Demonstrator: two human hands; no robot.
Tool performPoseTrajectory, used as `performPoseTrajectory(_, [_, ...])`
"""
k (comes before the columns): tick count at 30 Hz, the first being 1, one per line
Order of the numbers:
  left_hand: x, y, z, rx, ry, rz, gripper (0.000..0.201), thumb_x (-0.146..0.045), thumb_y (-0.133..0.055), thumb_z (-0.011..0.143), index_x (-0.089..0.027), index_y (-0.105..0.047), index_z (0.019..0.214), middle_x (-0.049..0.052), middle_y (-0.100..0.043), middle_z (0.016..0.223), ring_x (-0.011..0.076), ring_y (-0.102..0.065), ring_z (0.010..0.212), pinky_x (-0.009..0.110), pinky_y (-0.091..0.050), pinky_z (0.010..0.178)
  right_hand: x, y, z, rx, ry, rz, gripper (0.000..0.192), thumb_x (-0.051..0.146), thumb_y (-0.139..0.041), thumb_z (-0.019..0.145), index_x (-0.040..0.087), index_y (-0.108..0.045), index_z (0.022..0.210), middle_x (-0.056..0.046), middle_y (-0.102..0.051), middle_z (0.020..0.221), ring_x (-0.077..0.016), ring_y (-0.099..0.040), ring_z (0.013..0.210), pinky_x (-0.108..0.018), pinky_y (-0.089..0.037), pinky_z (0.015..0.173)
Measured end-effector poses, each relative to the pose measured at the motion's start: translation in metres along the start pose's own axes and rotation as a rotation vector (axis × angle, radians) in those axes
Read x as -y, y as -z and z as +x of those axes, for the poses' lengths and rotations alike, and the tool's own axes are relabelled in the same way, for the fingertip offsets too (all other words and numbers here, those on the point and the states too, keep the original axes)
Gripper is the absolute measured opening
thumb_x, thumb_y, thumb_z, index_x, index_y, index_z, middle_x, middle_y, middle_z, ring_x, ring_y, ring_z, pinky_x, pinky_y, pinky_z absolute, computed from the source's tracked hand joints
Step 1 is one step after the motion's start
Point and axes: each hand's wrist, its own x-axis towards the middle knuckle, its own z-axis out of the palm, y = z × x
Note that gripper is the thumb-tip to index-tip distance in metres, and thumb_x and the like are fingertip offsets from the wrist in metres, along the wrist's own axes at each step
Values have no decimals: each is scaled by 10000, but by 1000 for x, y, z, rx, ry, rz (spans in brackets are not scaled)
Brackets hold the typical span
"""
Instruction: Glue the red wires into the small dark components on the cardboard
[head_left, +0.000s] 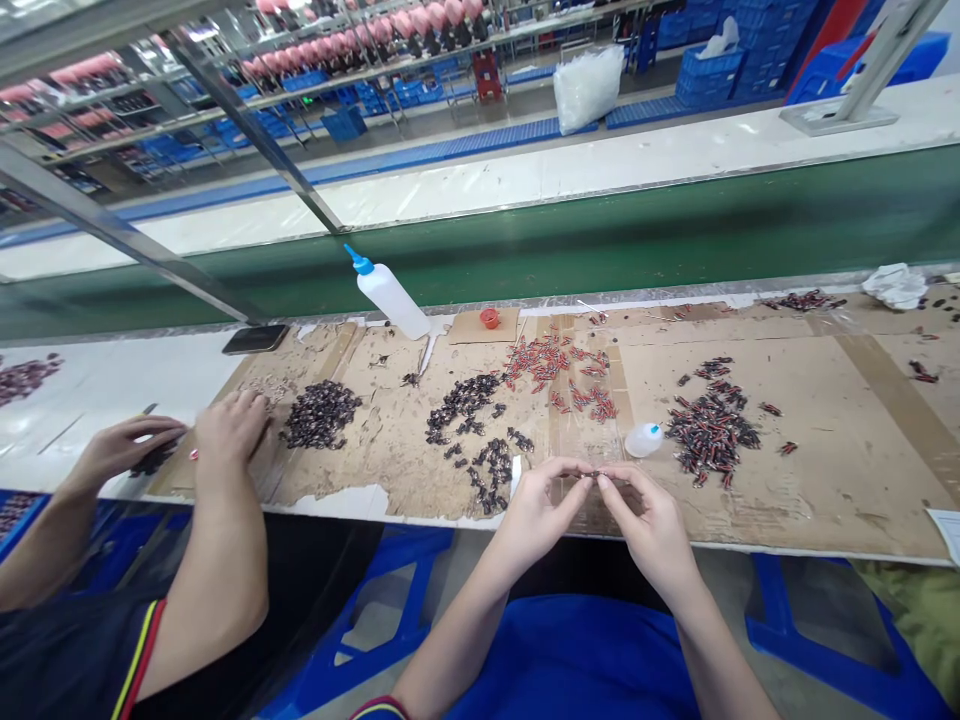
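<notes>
Close to the near edge of the bench, my left hand [541, 512] and my right hand [646, 512] meet with fingertips pinched. Between them is a small dark part [595, 474], mostly covered by the fingers, so its exact kind is unclear. Left of my hands lie loose small black parts [491, 472]. Beyond them is a scatter of small red-and-dark pieces [541, 360]. A heap of black-and-red pieces [712, 432] lies to the right, beside a small white bottle with a blue tip [643, 440].
A co-worker's hands [234, 425] work at the left, near another black heap [322, 414]. A tall white bottle [394, 300], a red cap-like item [490, 318] and a phone [256, 339] lie along the back. Behind runs a green conveyor belt [600, 225]; metal posts [262, 130] slant above.
</notes>
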Motion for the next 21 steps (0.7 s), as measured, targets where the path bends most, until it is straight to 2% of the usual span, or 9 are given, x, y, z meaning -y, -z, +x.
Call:
performPoseTrajectory(7, [-10, 0, -3, -18, 0, 120, 109, -191, -572, 832, -168, -666, 882, 61, -725, 892, 182, -675, 855, 289, -532, 814, 4, -1, -1, -11, 35, -23, 305, 480, -547, 880, 208, -677, 831, -72, -712, 842, -205, -672, 771, -315, -551, 703])
performPoseTrajectory(13, [-7, -7, -3, -40, 46, 55, 90, -196, -570, 824, -167, -643, 867, 52, -710, 875, 173, -660, 846, 281, -510, 808, 4, 0, -1, -3, 19, 37, 305, 494, -610, 834, 197, -680, 824, -72, -708, 839, -192, -664, 727, -308, -560, 677])
performPoseTrajectory(18, [-5, -9, -2, -21, 55, -14, 96, -194, -557, 834, -168, -640, 875, 55, -716, 891, 170, -664, 859, 281, -514, 815, -2, 1, -1, 5, -54, 101, 357, 546, -620, 810, 195, -686, 827, -86, -709, 865, -211, -674, 775, -316, -562, 663])
performPoseTrajectory(21, [0, -11, -1, -10, 38, 19, 100, -195, -558, 842, -171, -640, 892, 63, -716, 917, 181, -662, 882, 303, -510, 840, -8, 2, 0, -12, -27, 49, 334, 539, -627, 809, 213, -702, 809, -95, -715, 898, -256, -665, 940, -379, -553, 788])
